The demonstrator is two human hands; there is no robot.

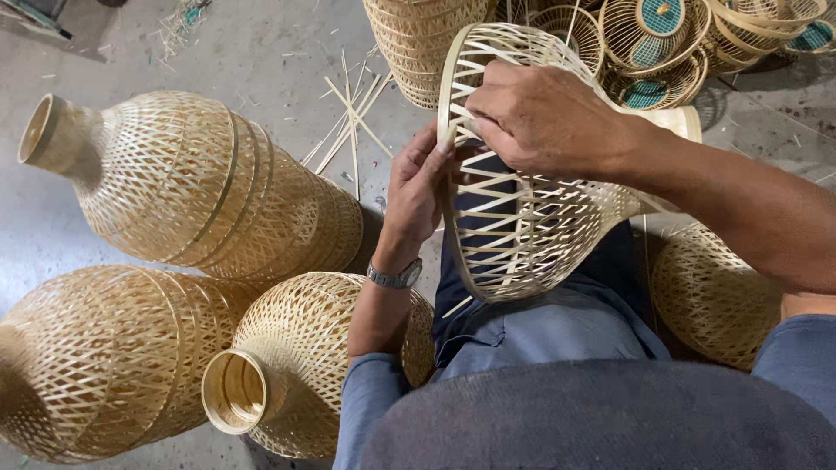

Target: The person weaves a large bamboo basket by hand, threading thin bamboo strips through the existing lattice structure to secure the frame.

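Dark grey cloth [601, 418] over the person's lap fills the bottom of the view, with blue trouser legs [557, 326] showing just past it. Resting above the lap, on its side, is an unfinished bamboo lampshade [522, 226], an open lattice of thin pale strips with a wide round rim turned toward the left.

Both hands work at that rim. The left hand [418, 187], a metal wristwatch [394, 276] on its wrist, has its fingers curled onto the rim edge, its grip pinching the woven strips there. The right hand [544, 117] comes over the top of the shade, fingers bent down and pressed onto the same stretch of rim; whether its fingertips close on one strip cannot be told, as they are hidden behind the knuckles.

Judging by its build, the shade is very light and springy, stiff along the rim band but easily crushed or snapped across the open lattice, with loose strip ends that could splinter. The banded rim or the narrow neck at the far end looks the safest place to hold it.

On the concrete floor [252, 52] to the left lie three finished bottle-shaped shades: one upper left [192, 183], one lower left [96, 357], one just beside the left forearm with its neck opening toward the camera [296, 365]. Another [714, 296] sits by the right knee. Loose bamboo strips [353, 122] lie scattered ahead, and round baskets with teal centres [657, 43] are piled at the top right.
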